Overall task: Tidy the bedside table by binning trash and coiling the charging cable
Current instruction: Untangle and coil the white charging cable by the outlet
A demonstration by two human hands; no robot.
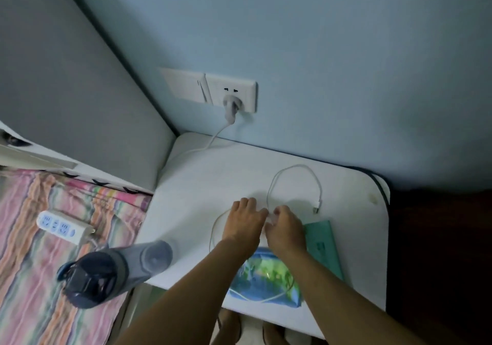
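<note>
White charging cable (295, 170) pinched between both hands (246, 218) (286, 227) mid-coil, fingers bunched together; loose connector end (316, 209) could probably snag, loop springs open

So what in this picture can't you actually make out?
All in the head view:
- Where the charging cable runs under the left hand and right hand, and how it is gripped: the hands cover it.
- The printing on the green packet: too small.
- The blue pouch: partly behind the forearms.
- The water bottle: blurred.
- The power strip labels: too small.
</note>
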